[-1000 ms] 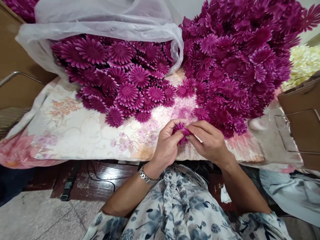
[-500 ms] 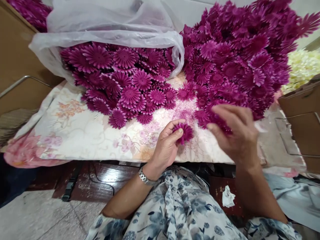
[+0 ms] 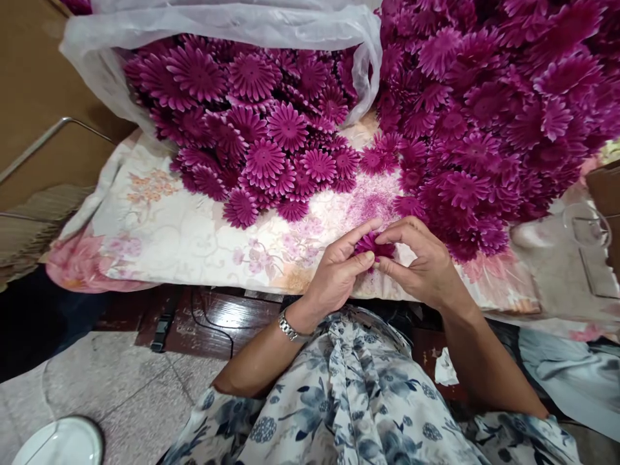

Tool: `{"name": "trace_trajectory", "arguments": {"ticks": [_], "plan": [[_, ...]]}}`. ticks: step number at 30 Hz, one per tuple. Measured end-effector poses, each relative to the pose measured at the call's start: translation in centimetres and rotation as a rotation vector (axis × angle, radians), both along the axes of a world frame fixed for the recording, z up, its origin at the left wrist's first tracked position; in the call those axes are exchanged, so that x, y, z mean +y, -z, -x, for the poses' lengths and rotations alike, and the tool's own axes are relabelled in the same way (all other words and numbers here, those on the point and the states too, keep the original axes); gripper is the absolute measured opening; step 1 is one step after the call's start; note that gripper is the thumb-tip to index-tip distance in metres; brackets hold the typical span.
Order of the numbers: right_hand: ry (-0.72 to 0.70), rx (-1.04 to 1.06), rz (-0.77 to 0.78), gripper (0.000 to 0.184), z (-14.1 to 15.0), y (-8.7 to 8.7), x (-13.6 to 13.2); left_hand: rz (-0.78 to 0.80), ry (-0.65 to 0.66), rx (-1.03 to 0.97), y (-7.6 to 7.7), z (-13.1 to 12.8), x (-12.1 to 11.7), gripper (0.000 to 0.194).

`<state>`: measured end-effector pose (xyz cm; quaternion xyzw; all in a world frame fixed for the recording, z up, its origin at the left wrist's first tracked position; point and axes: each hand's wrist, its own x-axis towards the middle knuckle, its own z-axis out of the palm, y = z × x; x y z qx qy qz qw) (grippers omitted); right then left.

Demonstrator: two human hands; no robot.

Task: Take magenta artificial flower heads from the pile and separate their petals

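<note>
Between my two hands is a magenta artificial flower head [image 3: 369,244] with many narrow petals. My left hand [image 3: 339,265] pinches it from the left, thumb in front and fingers behind. My right hand [image 3: 421,261] closes on its right side with thumb and fingertips at the petals. Whether the flower is one layer or several stacked is hidden by the fingers. Beyond my hands, a pile of loose magenta flower heads [image 3: 465,187] rises on the right. More such flower heads [image 3: 264,161] spill from a white plastic bag [image 3: 213,26] on the left.
A floral cloth [image 3: 194,252] covers the table, with magenta dust [image 3: 371,197] on it. Cardboard boxes stand at the left [image 3: 29,77] and right [image 3: 605,194]. Clear plastic [image 3: 557,239] lies at the table's right. A white round object [image 3: 62,442] is on the floor.
My right hand has come down and left from the right pile to the flower head in my left hand, and its fingers have closed there. The view has tilted down.
</note>
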<state>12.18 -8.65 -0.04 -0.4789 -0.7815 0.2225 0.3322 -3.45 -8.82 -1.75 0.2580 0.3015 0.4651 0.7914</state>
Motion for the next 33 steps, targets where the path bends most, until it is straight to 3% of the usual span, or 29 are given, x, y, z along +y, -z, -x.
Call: {"name": "trace_trajectory", "arguments": {"ticks": [8, 12, 17, 23, 33], "plan": [[0.08, 0.063, -0.015, 0.01, 0.5, 0.4, -0.1, -0.123, 0.121, 0.053, 0.8, 0.4, -0.6, 0.062], [0.106, 0.081, -0.092, 0.005, 0.7, 0.6, -0.5, -0.097, 0.053, 0.075, 1.2, 0.1, -0.5, 0.049], [0.142, 0.067, -0.19, 0.006, 1.1, 0.4, -0.7, -0.001, -0.008, 0.021, 0.5, -0.1, 0.0, 0.035], [0.204, 0.27, -0.053, 0.007, 0.9, 0.3, -0.7, 0.106, -0.055, 0.007, -0.5, -0.2, 0.5, 0.027], [0.27, 0.785, 0.23, 0.005, 0.6, 1.4, -0.5, 0.173, -0.098, 0.045, -0.3, 0.4, 0.7, 0.031]]}}
